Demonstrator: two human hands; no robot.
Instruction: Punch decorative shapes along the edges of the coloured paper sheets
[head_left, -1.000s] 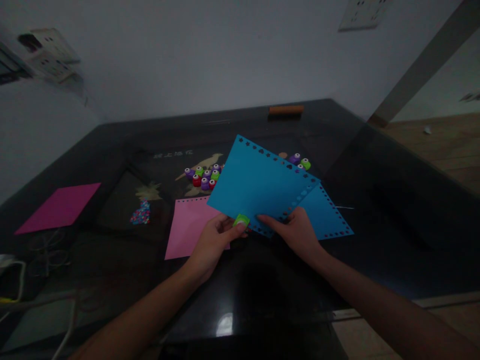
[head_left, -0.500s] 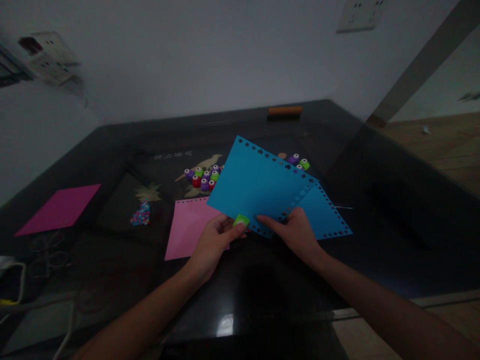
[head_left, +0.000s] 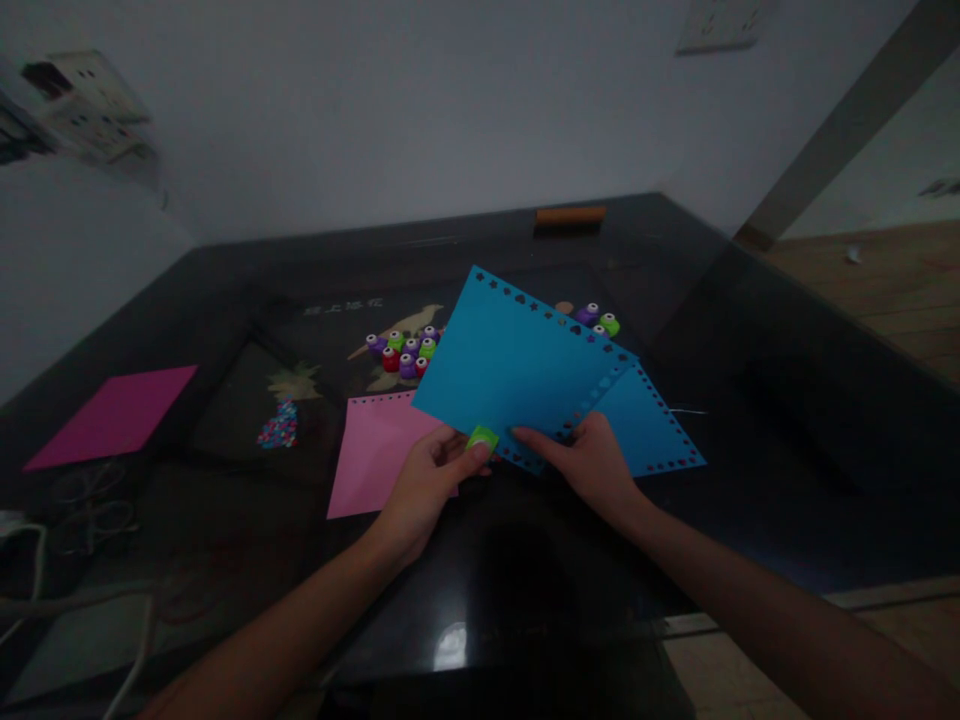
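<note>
My left hand (head_left: 436, 468) is closed on a small green craft punch (head_left: 482, 438), which sits at the lower edge of a blue sheet of paper (head_left: 510, 360). Thumb and fingers of my right hand (head_left: 589, 458) pinch that same sheet by its lower right part. Small cut-out shapes, stars and hearts among them, run along the sheet's upper and right edges and part of its lower edge. Beneath it, to the right, lies a second blue sheet (head_left: 645, 425) with punched borders. A pink sheet (head_left: 379, 450), punched along its top, lies partly under my left hand.
Several purple, green and red craft punches (head_left: 409, 350) stand behind the pink sheet, and more punches (head_left: 600, 320) at the back right. Paper confetti (head_left: 279, 427) is heaped on the left. Beyond it are a magenta sheet (head_left: 112, 415) and a cable (head_left: 94, 510). An orange-brown roll (head_left: 570, 217) lies by the wall.
The camera view has shifted very slightly. Both hands, the green punch and the blue sheet keep the same hold and position.
</note>
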